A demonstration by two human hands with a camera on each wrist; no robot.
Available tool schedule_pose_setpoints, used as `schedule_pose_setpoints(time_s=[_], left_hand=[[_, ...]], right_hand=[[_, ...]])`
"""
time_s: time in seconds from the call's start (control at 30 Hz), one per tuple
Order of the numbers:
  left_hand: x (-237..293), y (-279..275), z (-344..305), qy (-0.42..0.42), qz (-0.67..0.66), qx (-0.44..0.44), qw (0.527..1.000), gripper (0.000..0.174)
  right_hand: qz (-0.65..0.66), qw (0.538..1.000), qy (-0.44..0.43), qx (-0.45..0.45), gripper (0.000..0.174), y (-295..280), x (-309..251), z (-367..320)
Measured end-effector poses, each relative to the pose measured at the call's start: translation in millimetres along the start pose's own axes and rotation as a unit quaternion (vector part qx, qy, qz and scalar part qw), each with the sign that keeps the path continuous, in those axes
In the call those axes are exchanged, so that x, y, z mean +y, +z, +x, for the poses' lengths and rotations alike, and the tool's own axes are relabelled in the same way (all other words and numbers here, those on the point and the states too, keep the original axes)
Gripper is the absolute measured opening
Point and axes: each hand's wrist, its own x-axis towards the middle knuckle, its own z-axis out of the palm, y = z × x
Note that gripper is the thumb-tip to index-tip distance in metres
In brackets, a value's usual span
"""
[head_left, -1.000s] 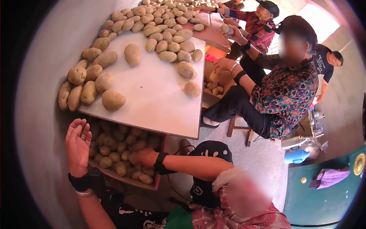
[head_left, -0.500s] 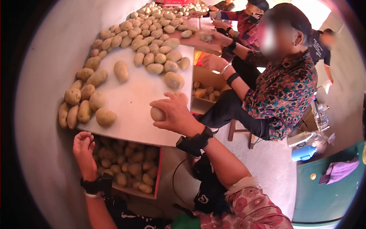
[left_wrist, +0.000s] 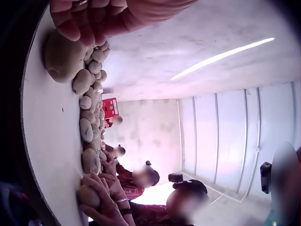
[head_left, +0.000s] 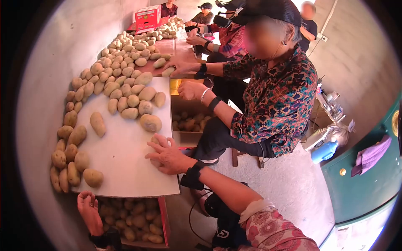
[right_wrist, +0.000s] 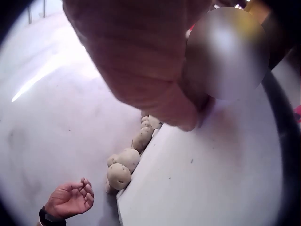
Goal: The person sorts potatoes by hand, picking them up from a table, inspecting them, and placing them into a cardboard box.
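Note:
My right hand (head_left: 169, 159) is low over the right edge of the white tabletop (head_left: 125, 167), fingers curled around a potato (left_wrist: 89, 197) that the left wrist view shows under them. Just beyond those fingertips another potato (head_left: 155, 139) sits at the edge. My left hand (head_left: 90, 214) hangs by the table's near left corner, palm up and fingers loosely bent, holding nothing. Close to it on the tabletop lies a large potato (head_left: 93, 178), the nearest of a row along the wall. In the right wrist view, my right hand hides what it grips.
A box of potatoes (head_left: 164, 226) stands below the table's near edge. More potatoes (head_left: 125, 90) are heaped toward the far end, near a red carton (head_left: 147, 17). A seated person (head_left: 272, 92) works close on the right, a potato box (head_left: 188, 137) beside their knees.
My right hand rose from the box below with a potato and moved onto the table's right edge. My left hand stays near the corner. The head view has turned up toward the far end.

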Motion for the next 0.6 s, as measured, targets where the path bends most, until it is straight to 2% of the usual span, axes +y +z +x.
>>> schedule_pose_setpoints(time_s=[0.07, 0.13, 0.23, 0.33, 0.4, 0.53, 0.6], left_hand=[[1.8, 3.6, 0.7, -0.021, -0.001, 0.007, 1.0, 0.013], [-2.5, 1.5, 4.2, -0.02, -0.003, -0.005, 1.0, 0.013], [-2.5, -3.4, 10.5, -0.012, -0.009, -0.013, 1.0, 0.012], [-5.4, -4.8, 12.6, -0.009, -0.016, -0.012, 1.0, 0.011], [-11.1, -6.2, 17.3, -0.011, -0.007, -0.014, 1.0, 0.016], [-10.6, 0.7, 21.4, -0.024, 0.009, -0.054, 0.998, 0.015], [-14.7, 5.4, 20.0, -0.028, 0.013, -0.028, 0.999, 0.013]], right_hand=[[0.011, 1.0, 0.001, -0.001, 0.054, -6.1, -1.4, 0.1], [0.021, 0.997, 0.043, 0.063, 0.052, 2.7, -1.2, 0.9], [0.079, 0.989, 0.09, 0.09, 0.052, 12.0, 2.8, 6.4], [0.023, 0.986, 0.125, 0.105, 0.053, 17.8, 1.3, 11.1], [-0.001, 0.988, 0.116, 0.103, 0.053, 20.6, 1.1, 13.6], [0.072, 0.987, 0.061, 0.129, 0.049, 26.1, 14.7, 20.8], [0.092, 0.981, 0.05, 0.162, 0.047, 31.2, 21.8, 24.1]])
